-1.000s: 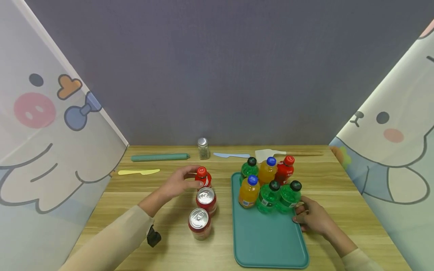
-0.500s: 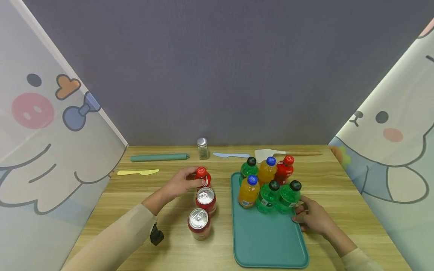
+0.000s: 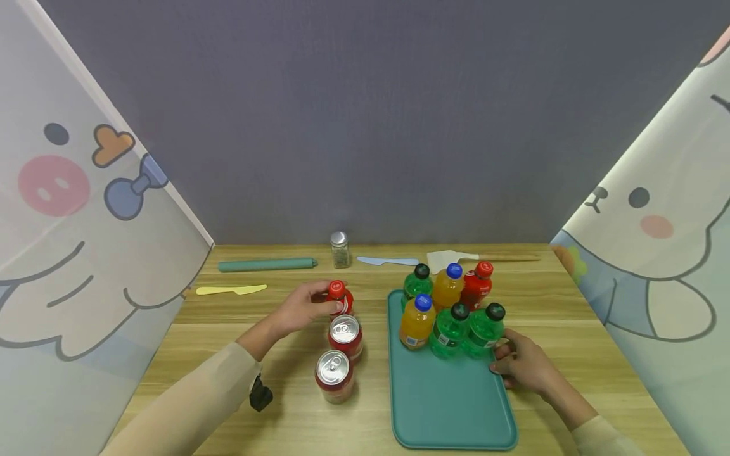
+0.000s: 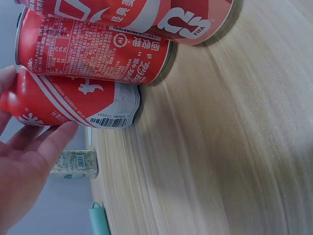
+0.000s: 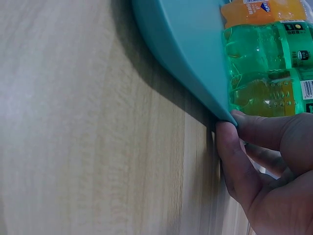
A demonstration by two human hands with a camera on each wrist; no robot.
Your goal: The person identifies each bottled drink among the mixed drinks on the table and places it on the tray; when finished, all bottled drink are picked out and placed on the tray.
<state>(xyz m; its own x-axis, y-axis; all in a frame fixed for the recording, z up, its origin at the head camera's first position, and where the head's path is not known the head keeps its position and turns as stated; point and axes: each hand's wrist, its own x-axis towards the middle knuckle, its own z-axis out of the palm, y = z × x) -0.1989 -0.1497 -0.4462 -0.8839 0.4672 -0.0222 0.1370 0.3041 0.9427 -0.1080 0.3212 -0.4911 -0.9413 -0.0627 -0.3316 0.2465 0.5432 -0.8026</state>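
With curled fingers and thumb, my left hand (image 3: pixel 302 309) holds a small red soda bottle (image 4: pixel 78 98) by its upper part. The bottle stands upright on the table, close beside a red Coca-Cola can (image 3: pixel 345 335). Nearer to me is a second red can (image 3: pixel 334 373). My right hand (image 3: pixel 527 364) pinches the right rim of a teal tray (image 3: pixel 450 405) between thumb and fingers. At the tray's far end stand orange drink bottles (image 3: pixel 417 324), several green bottles (image 3: pixel 448 332) and another red bottle (image 3: pixel 476 288).
Along the back lie a green stick-like thing (image 3: pixel 267 265), a blue knife (image 3: pixel 388 261) and a white spatula (image 3: pixel 445 259). A shaker (image 3: pixel 339 251) stands among them. A yellow knife (image 3: pixel 230 289) lies at left. A grey wall (image 3: pixel 376 126) rises behind the table.
My left fingers have settled onto the red bottle, the thumb now lying against its front. My right hand stays on the tray rim. The bottles and cans have not moved.
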